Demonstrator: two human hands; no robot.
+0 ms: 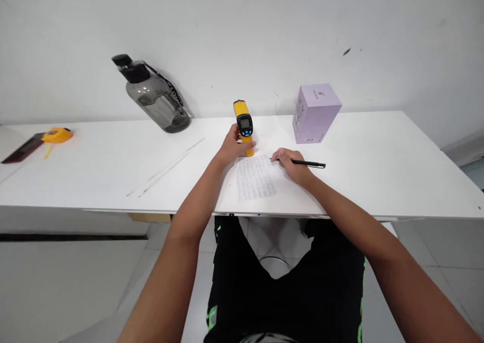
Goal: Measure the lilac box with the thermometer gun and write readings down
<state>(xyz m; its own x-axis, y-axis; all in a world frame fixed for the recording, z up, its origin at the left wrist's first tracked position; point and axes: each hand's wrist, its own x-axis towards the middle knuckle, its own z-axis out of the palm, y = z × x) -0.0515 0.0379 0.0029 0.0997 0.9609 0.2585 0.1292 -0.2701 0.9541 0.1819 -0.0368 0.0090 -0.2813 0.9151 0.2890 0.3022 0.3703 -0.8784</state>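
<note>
A yellow and black infrared thermometer point(245, 125) stands upright on the white table, its small grey screen and blue buttons facing me. My left hand point(233, 145) is closed around its handle, thumb across the near side. Just in front lies a sheet of paper point(255, 179) covered with rows of dark handwriting. My right hand point(290, 162) grips a black pen point(312, 164) at the paper's upper right edge. The pen's back end points right; its tip is close to the sheet, and I cannot tell whether it touches.
Behind on the right stands a lilac box point(321, 116). A grey see-through water bottle point(159, 98) with a black lid is at the back left. Farther left lie a yellow tape measure point(58, 135) and a dark flat object point(24, 148). A wall point(242, 41) borders the table point(94, 172).
</note>
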